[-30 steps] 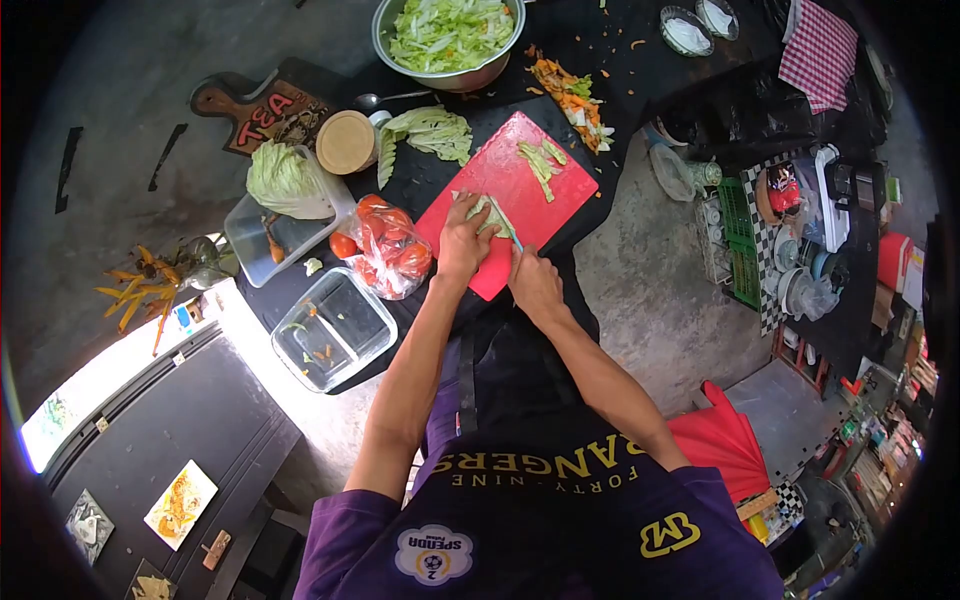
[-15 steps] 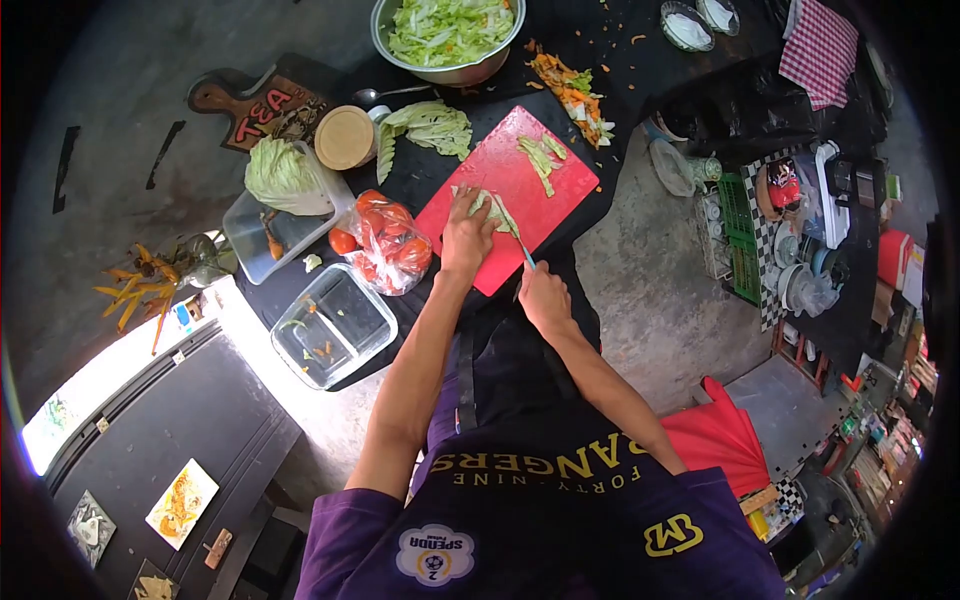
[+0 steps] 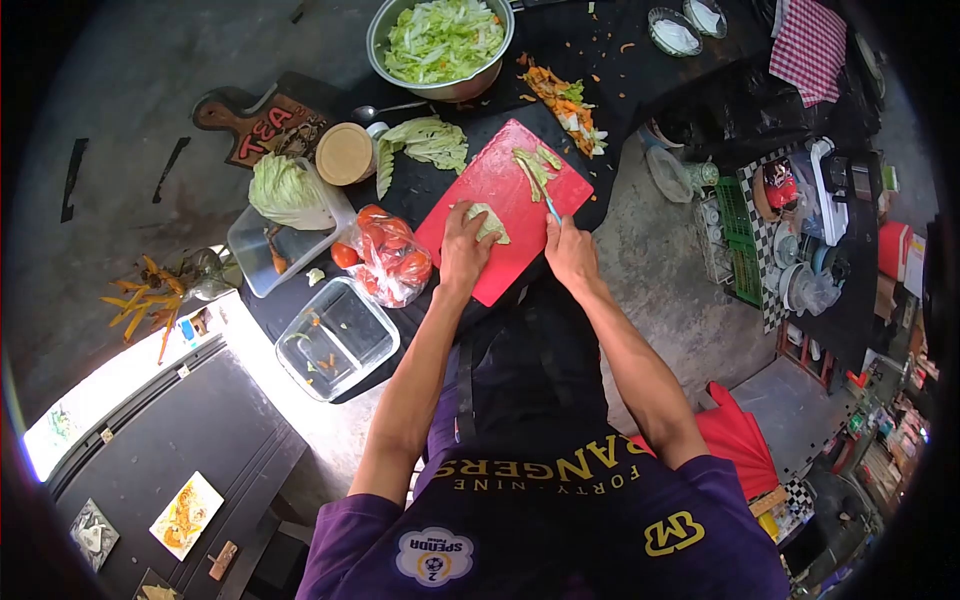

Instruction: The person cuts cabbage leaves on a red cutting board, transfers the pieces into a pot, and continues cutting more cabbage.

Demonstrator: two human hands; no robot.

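On the red cutting board (image 3: 470, 270), my left hand (image 3: 464, 248) is curled over a pale green cabbage piece (image 3: 491, 224), pressing it down. My right hand (image 3: 572, 252) grips a knife (image 3: 550, 206) with a bluish handle. Its blade reaches to the cut cabbage strips (image 3: 528, 178) near the board's far right part. Left of the board lies a loose cabbage leaf (image 3: 430, 142), and a plastic bag of tomatoes (image 3: 392, 262) rests close to my left wrist.
A metal bowl (image 3: 505, 62) of shredded cabbage stands beyond the board, beside a pile of vegetable scraps (image 3: 566, 105). At left are a cabbage half (image 3: 285, 190) in a plastic container (image 3: 250, 265), a divided glass dish (image 3: 290, 350), a round-lidded jar (image 3: 345, 153) and a spoon (image 3: 367, 114).
My right hand has moved the knife forward and right, from beside the cabbage piece to the cut strips. A strip next to the piece has gone from there. My left hand stays on the piece.
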